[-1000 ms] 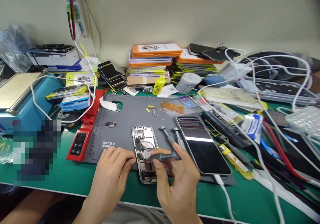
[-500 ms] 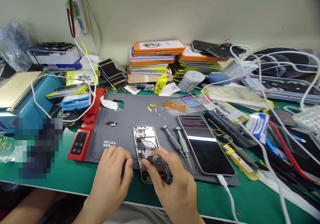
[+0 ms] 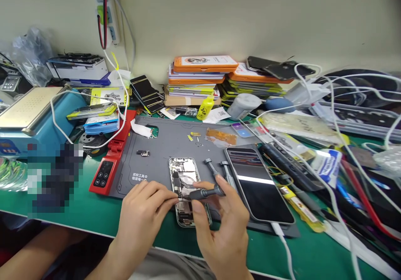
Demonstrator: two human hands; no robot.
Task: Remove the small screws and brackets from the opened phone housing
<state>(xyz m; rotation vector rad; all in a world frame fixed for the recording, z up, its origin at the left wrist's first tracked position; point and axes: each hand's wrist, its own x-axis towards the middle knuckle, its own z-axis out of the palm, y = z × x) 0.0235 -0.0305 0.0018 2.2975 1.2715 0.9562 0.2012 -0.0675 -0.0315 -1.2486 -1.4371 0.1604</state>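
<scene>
The right hand [image 3: 221,221] is clasping a screwdriver [image 3: 202,193] over the opened phone [image 3: 185,208], which is resting on the grey mat [image 3: 166,142]. At its left rim the left hand [image 3: 142,213] is pressing fingertips together; whether they are clamping anything, I cannot tell. The phone is already lying coverless, innards still filling it; beyond it, loose bits [image 3: 194,138] are lying.

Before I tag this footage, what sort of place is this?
Probably a phone repair workshop: an opened phone, a screwdriver in the right hand, and loose small parts on a gray mat.
</scene>
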